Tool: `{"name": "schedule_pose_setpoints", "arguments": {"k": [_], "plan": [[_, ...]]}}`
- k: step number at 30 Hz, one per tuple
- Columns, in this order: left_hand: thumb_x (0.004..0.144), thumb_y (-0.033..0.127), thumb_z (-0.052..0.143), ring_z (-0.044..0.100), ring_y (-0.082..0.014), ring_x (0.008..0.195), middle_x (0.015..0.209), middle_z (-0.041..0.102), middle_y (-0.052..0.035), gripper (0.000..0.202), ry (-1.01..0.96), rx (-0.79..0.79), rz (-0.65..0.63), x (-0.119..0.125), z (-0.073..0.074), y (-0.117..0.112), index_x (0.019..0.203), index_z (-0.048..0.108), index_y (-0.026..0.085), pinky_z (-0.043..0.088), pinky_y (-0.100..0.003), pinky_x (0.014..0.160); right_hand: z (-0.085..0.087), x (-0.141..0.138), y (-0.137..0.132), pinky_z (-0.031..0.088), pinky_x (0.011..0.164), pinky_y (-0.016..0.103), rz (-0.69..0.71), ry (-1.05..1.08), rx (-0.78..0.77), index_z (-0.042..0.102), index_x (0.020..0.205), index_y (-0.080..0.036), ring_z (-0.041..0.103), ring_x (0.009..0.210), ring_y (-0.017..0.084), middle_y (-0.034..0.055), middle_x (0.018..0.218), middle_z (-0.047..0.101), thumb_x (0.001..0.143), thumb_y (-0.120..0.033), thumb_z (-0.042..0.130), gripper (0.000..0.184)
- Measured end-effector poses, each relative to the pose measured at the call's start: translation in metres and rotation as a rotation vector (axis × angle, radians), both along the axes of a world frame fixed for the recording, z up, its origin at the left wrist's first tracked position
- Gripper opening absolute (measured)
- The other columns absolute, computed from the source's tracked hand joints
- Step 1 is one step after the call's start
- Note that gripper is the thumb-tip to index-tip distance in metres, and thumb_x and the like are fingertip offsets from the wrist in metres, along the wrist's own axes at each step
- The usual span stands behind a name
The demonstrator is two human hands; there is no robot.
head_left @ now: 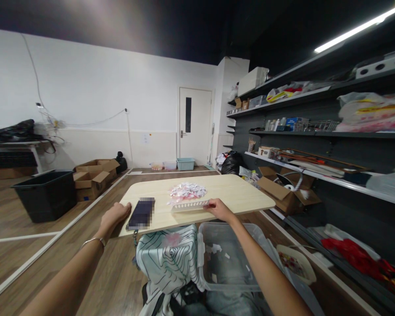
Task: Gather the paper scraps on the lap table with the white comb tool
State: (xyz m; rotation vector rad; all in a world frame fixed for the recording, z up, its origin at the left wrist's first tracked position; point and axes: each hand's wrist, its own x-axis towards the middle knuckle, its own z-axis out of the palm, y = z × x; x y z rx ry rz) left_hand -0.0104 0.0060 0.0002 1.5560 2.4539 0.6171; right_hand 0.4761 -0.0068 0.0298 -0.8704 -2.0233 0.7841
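A small light-wood table (237,193) stands in front of me. My left hand (116,215) rests at its near left edge, fingers curled against the end of a dark phone (141,213). My right hand (219,208) lies on the table's near edge and touches the right end of a white slatted tray (189,205). Behind the tray sits a heap of small white and pink packets (187,191). Below the table are a clear plastic bin (228,259) with a few scraps and a patterned cloth (167,259).
Dark shelving (332,131) full of boxes and bags lines the right wall. An open cardboard box (283,193) and a black bag (232,163) sit beside it. At left stand a black crate (48,193) and cardboard boxes (94,177). A white door (194,125) is at the back.
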Motion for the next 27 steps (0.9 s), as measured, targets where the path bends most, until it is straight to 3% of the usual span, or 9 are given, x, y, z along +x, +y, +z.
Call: {"name": "schedule_pose_setpoints", "arguments": {"k": [16, 27], "plan": [[0.089, 0.061, 0.035, 0.071, -0.0471, 0.107, 0.116, 0.071, -0.0351, 0.084, 0.006, -0.014, 0.005, -0.0049, -0.0057, 0.0057, 0.130, 0.064, -0.007, 0.053, -0.051, 0.088, 0.0001, -0.0006, -0.0010, 0.048, 0.071, 0.030, 0.076, 0.013, -0.082, 0.075, 0.081, -0.013, 0.059, 0.074, 0.019, 0.0052, 0.080, 0.072, 0.081, -0.062, 0.073, 0.049], [0.090, 0.061, 0.032, 0.069, -0.0492, 0.110, 0.121, 0.069, -0.0372, 0.087, 0.007, -0.024, -0.024, -0.0002, 0.0018, -0.0005, 0.131, 0.062, -0.010, 0.052, -0.053, 0.089, 0.0006, 0.0021, -0.0002, 0.052, 0.075, 0.033, 0.055, 0.028, -0.079, 0.075, 0.085, -0.013, 0.064, 0.078, 0.022, 0.0064, 0.082, 0.074, 0.081, -0.065, 0.073, 0.052]]}}
